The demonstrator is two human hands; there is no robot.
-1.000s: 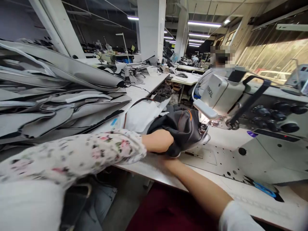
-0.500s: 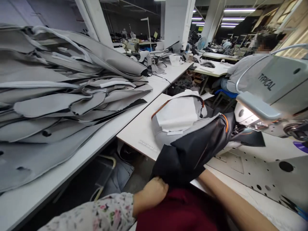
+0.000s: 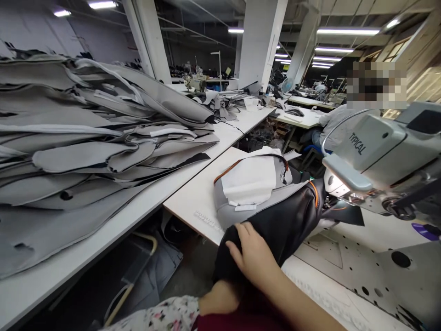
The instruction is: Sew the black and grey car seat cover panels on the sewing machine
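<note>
A black fabric piece with orange stitching (image 3: 285, 225) runs from the sewing machine's needle area down over the table's front edge. My right hand (image 3: 253, 257) lies palm down on its lower end, fingers stretched over the fold and thumb apart. My left hand (image 3: 220, 296), in a floral sleeve, is just below at the fabric's hanging edge, its fingers hidden under the fabric and my right forearm. A grey and white padded piece with orange piping (image 3: 251, 184) lies on the table against the black one.
The grey sewing machine (image 3: 375, 147) stands at the right on a white table (image 3: 193, 195). A tall stack of grey cut panels (image 3: 86, 147) fills the bench on the left. Another person (image 3: 339, 122) sits at a table behind the machine.
My right hand has come up from under the black fabric and now rests on top of it. My left hand has stayed low at its edge. The view has tilted up slightly.
</note>
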